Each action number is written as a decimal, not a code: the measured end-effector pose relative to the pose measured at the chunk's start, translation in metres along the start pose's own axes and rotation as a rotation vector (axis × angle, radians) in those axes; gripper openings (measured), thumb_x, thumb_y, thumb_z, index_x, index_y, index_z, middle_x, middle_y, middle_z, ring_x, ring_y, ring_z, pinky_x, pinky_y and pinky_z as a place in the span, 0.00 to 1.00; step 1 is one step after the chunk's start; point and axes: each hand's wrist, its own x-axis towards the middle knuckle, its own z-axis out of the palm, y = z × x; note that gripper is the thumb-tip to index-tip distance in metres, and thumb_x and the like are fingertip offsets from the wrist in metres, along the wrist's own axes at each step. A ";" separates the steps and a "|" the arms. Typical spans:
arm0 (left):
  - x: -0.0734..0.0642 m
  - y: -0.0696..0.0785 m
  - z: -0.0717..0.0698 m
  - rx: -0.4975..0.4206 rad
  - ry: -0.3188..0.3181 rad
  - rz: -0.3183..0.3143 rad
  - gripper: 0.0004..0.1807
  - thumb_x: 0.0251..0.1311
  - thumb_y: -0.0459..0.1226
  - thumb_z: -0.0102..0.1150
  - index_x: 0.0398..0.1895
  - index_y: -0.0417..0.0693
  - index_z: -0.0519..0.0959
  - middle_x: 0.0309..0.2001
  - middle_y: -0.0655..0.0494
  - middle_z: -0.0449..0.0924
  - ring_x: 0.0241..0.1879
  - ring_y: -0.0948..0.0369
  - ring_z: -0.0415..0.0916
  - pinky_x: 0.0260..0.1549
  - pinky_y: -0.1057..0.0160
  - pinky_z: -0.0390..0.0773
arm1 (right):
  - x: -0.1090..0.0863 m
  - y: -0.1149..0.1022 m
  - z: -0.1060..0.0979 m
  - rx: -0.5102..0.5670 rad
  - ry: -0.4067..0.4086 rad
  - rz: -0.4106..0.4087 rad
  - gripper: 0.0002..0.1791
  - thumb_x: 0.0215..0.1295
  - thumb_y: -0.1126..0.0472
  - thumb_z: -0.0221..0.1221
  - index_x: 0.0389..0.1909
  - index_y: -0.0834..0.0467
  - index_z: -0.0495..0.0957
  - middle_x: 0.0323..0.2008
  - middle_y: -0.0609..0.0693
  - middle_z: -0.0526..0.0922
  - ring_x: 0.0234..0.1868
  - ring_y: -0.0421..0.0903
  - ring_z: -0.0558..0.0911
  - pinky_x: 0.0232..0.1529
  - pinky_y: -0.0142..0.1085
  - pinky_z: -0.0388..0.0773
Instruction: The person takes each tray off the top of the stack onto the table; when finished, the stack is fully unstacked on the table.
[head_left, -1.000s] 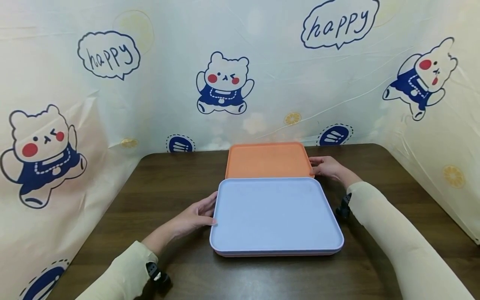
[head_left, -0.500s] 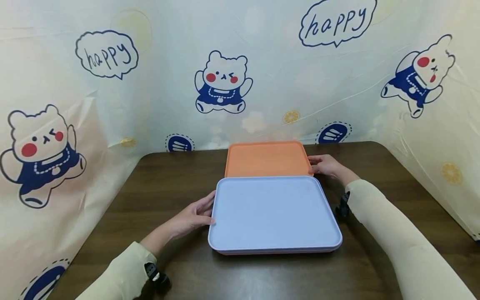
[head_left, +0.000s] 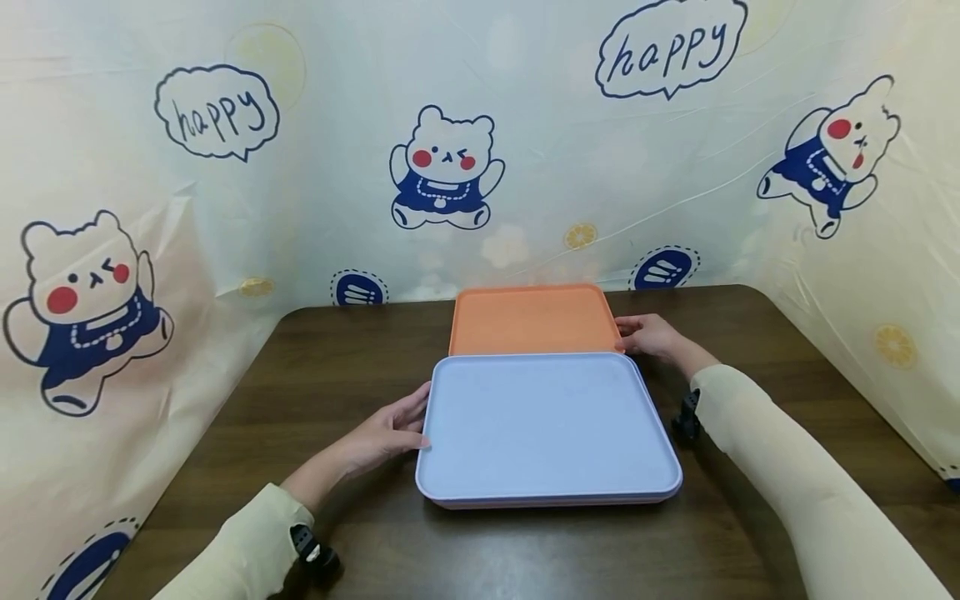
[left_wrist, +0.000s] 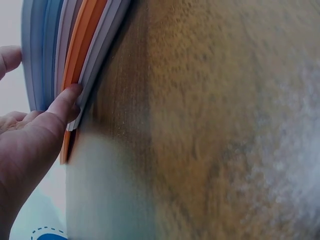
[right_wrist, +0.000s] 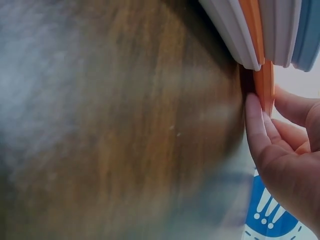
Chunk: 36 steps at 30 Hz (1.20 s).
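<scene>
A stack of trays (head_left: 547, 429) lies on the table, a pale blue one on top. In the left wrist view, blue, pinkish, orange and whitish rims show. An orange tray (head_left: 534, 321) sticks out from the stack's far side, lower than the blue top. My left hand (head_left: 386, 429) holds the stack's left side, thumb at the top rim and fingers against the lower rims (left_wrist: 90, 50). At the far right, my right hand (head_left: 651, 335) pinches the orange tray's edge, thumb above and fingers below, as the right wrist view shows.
The brown wooden table (head_left: 337, 350) extends around the stack. Behind it hangs a pale cloth (head_left: 315, 208) printed with bears and lettering, which also closes off both sides. Black wrist devices (head_left: 315, 550) sit at both sleeves.
Both hands and the trays keep nearly the same places. Only a slight shift of the whole head view shows.
</scene>
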 end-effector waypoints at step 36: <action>-0.003 -0.006 -0.003 -0.069 0.000 0.004 0.48 0.64 0.32 0.61 0.79 0.56 0.41 0.78 0.54 0.38 0.73 0.50 0.46 0.62 0.56 0.64 | -0.128 -0.013 0.030 -0.205 0.080 -0.127 0.34 0.61 0.53 0.67 0.62 0.69 0.71 0.54 0.66 0.78 0.52 0.59 0.78 0.50 0.47 0.79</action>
